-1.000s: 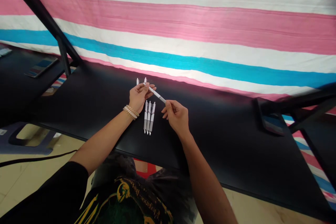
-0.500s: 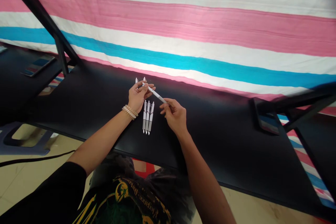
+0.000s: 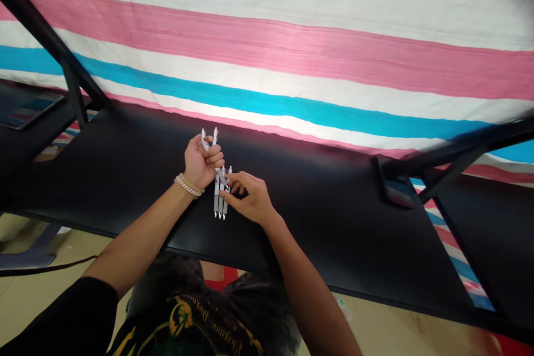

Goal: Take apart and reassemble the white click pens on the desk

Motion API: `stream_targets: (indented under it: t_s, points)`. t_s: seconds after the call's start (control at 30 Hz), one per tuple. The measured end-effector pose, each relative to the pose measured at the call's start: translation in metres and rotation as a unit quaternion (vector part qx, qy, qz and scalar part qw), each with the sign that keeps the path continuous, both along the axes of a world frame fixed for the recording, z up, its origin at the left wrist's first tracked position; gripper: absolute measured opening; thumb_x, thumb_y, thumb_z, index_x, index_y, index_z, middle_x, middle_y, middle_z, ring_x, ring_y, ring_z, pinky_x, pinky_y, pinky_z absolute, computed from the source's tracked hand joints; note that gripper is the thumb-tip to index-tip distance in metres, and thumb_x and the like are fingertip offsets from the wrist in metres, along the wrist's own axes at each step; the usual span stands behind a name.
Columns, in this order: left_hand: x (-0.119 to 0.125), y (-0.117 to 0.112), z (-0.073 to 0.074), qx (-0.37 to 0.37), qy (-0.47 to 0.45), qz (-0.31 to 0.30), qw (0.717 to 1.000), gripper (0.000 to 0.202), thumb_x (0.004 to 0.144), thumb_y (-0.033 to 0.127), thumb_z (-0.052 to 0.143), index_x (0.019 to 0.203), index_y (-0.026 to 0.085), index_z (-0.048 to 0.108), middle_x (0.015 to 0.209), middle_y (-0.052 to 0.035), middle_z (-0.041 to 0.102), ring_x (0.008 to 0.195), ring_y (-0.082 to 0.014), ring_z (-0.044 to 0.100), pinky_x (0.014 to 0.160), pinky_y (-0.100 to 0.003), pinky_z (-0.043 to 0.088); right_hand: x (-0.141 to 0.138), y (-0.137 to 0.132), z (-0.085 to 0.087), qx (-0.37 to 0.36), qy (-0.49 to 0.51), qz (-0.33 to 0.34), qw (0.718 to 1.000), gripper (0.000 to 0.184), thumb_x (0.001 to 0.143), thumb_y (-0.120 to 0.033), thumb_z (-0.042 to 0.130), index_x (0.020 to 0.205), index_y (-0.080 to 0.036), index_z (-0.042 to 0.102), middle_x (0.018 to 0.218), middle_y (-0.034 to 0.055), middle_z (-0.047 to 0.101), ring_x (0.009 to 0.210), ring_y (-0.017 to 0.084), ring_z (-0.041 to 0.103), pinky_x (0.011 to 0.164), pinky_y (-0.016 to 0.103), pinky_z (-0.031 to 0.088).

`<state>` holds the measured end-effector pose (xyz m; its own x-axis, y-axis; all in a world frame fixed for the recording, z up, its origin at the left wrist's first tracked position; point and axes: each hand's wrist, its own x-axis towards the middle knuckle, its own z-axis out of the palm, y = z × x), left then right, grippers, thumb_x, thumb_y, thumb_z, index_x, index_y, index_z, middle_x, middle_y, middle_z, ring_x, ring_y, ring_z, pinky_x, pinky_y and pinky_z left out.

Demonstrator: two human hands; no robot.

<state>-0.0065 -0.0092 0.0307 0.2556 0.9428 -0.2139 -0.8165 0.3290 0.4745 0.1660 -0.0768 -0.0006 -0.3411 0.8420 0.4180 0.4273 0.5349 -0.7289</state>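
Note:
My left hand, with a beaded bracelet at the wrist, is closed round a few white pens whose tips stick out above the fist. A row of white and grey pens lies on the black table just below it. My right hand reaches in from the right, its fingertips pinched on a pen at the row's upper end, right beside the left hand. Whether that pen rests on the table is hidden by my fingers.
A striped pink, white and blue cloth hangs behind the table. Black frame bars slant at the left and right. A phone lies on the neighbouring table at the left. A dark slab stands at the right.
My right hand has brought the pen it held at an angle down to the row on the table. My left hand has closed tighter round its pens. The camera has shifted right.

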Motion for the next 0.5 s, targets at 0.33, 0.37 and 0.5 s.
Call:
stream_targets:
  t_s: [0.33, 0.37, 0.5]
  points:
    - [-0.0117, 0.0036, 0.0071, -0.015, 0.000, 0.009, 1.000, 0.024, 0.092, 0.037, 0.045, 0.074, 0.021, 0.048, 0.048, 0.0102, 0.016, 0.034, -0.0063, 0.015, 0.035, -0.020, 0.011, 0.0051, 0.0042, 0.0068, -0.020, 0.035, -0.115, 0.993, 0.019, 0.093, -0.040, 0.061, 0.094, -0.022, 0.069, 0.073, 0.0006, 0.068, 0.059, 0.013, 0.059, 0.057, 0.026, 0.051]
    - [-0.0117, 0.0037, 0.0072, -0.011, 0.002, 0.007, 1.000, 0.025, 0.092, 0.037, 0.044, 0.074, 0.021, 0.049, 0.048, 0.0101, 0.015, 0.034, -0.0065, 0.014, 0.035, -0.020, 0.011, 0.0054, 0.0043, 0.0069, -0.019, 0.035, -0.118, 0.992, 0.020, 0.094, -0.040, 0.060, 0.093, -0.022, 0.069, 0.073, 0.0006, 0.067, 0.058, 0.013, 0.059, 0.057, 0.026, 0.051]
    - [-0.0122, 0.0037, 0.0074, -0.002, 0.009, 0.000, 1.000, 0.027, 0.093, 0.039, 0.040, 0.074, 0.021, 0.048, 0.048, 0.0098, 0.015, 0.035, -0.0068, 0.012, 0.035, -0.021, 0.011, 0.0055, 0.0047, 0.0074, -0.025, 0.034, -0.113, 0.993, 0.021, 0.094, -0.040, 0.059, 0.091, -0.022, 0.069, 0.072, 0.0005, 0.067, 0.058, 0.013, 0.059, 0.057, 0.026, 0.051]
